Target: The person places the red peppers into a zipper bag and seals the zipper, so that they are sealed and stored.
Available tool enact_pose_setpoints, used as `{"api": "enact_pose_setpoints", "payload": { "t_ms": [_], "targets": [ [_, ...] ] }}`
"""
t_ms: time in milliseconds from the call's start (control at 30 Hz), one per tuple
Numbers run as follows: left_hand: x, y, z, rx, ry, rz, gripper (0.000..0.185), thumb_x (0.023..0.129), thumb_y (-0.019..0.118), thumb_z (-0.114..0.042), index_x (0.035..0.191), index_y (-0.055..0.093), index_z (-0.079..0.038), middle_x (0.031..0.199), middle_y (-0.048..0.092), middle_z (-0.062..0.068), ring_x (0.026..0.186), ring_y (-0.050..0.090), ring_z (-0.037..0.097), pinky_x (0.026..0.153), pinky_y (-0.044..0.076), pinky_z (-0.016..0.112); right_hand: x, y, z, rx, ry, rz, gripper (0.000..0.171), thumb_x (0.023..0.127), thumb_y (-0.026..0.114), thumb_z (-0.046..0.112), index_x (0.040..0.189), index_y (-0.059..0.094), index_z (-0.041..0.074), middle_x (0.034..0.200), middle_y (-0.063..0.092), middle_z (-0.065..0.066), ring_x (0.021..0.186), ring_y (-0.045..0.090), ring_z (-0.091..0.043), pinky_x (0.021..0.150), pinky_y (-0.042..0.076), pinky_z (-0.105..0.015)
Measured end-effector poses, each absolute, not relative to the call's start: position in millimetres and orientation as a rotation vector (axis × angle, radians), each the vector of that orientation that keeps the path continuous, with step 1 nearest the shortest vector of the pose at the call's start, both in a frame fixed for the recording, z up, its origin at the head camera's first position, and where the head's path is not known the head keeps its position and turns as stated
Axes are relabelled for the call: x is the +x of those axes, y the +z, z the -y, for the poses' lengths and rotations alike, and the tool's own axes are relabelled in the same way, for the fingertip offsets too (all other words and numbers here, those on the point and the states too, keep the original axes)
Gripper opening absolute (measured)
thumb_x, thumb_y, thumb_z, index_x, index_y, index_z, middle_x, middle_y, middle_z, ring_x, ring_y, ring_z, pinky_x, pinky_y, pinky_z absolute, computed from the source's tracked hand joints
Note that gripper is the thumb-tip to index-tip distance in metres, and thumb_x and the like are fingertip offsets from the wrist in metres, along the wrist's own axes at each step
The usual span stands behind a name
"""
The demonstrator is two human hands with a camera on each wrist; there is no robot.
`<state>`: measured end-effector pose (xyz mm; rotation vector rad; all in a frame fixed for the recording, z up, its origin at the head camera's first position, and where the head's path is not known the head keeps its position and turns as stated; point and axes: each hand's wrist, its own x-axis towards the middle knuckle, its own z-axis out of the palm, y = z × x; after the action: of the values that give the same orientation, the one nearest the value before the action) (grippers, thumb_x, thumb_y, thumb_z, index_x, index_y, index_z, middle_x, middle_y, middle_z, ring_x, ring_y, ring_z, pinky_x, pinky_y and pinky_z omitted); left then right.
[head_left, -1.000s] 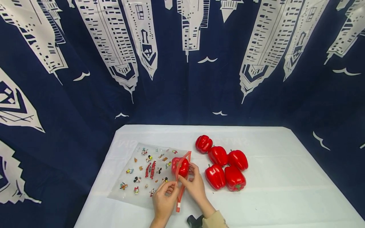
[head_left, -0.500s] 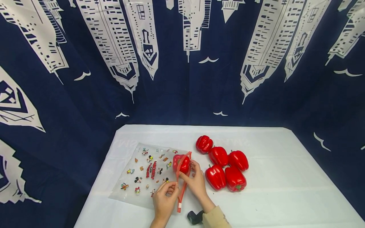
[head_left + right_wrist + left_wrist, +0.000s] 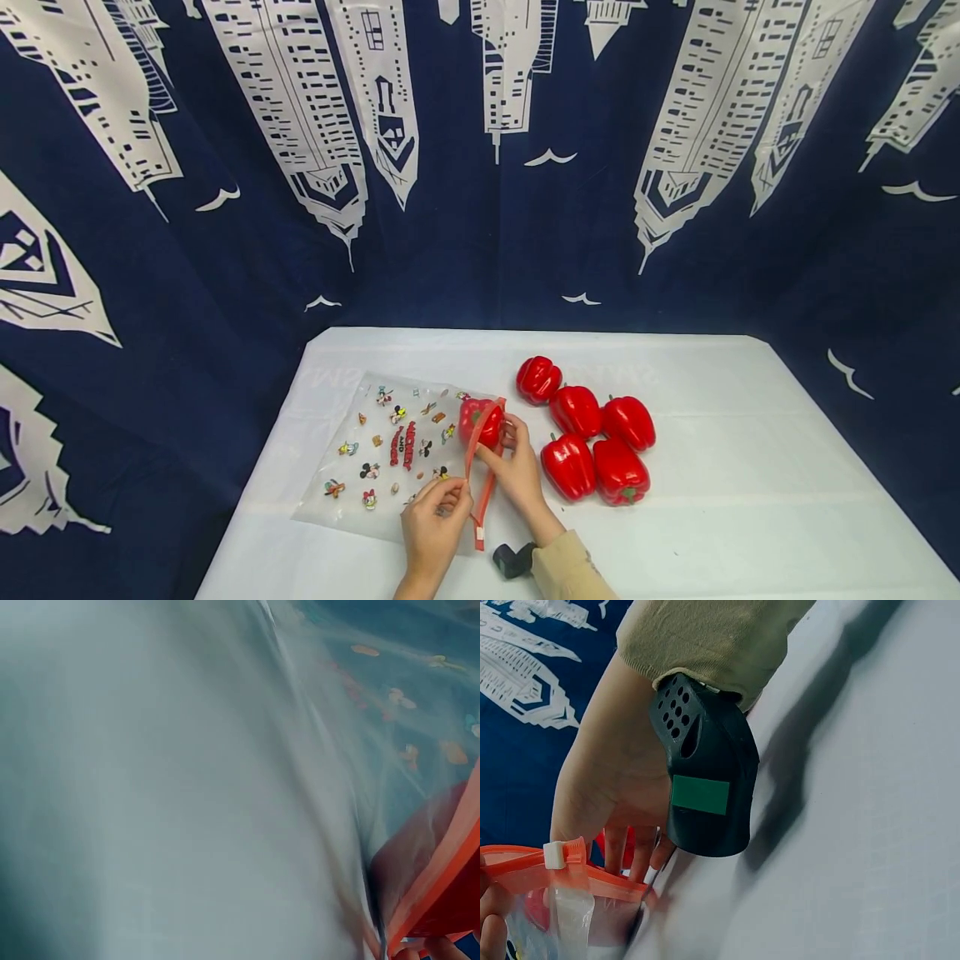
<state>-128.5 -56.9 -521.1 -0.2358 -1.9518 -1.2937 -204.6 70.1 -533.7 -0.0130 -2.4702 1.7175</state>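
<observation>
A clear zip bag [image 3: 390, 450] printed with small cartoon figures lies flat on the white table [image 3: 750, 500]. Its red zip strip [image 3: 483, 483] stands open on the right side. My left hand [image 3: 450, 492] pinches the lower rim of the bag beside the zip. My right hand [image 3: 504, 440] grips a red pepper [image 3: 478, 419] that sits in the bag's mouth, partly behind the plastic. The left wrist view shows the white slider [image 3: 559, 855] on the strip and my right hand [image 3: 622, 795] reaching in behind it. The right wrist view is blurred plastic with the pepper [image 3: 420, 862] at the lower right.
Several more red peppers [image 3: 592, 433] lie in a cluster just right of my right hand. A black camera unit [image 3: 512, 560] is strapped under my right wrist. A navy curtain with white skyscrapers [image 3: 480, 167] hangs behind and around the table.
My right hand and the pepper have shifted a little up and farther into the bag's mouth. The left hand keeps its pinch on the rim.
</observation>
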Motion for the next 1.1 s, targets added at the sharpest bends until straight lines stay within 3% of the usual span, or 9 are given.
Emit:
{"api": "enact_pose_setpoints", "payload": {
  "t_ms": [533,1100],
  "targets": [
    [-130,-519,58,-0.257,-1.301,1.969,0.011,0.075,0.07,0.005,0.084,0.071,-0.001,0.072,0.065,-0.003,0.059,0.058,0.003,0.055,0.047,0.012,-200,-533,-74,-0.06,1.742,2.501,0.08,0.073,0.078,0.041,0.134,0.04,0.007,0.124,0.053,-0.011,0.107,0.053,-0.027,0.091,0.045,-0.045],
    [-133,-519,58,-0.272,-1.283,1.944,0.011,0.076,0.07,0.005,0.084,0.071,-0.002,0.071,0.064,-0.002,0.057,0.058,0.004,0.055,0.047,0.012,-183,-492,-88,-0.088,1.767,2.422,0.075,0.076,0.078,0.031,0.133,0.04,0.002,0.13,0.049,-0.019,0.112,0.052,-0.033,0.091,0.046,-0.046]
  ]
}}
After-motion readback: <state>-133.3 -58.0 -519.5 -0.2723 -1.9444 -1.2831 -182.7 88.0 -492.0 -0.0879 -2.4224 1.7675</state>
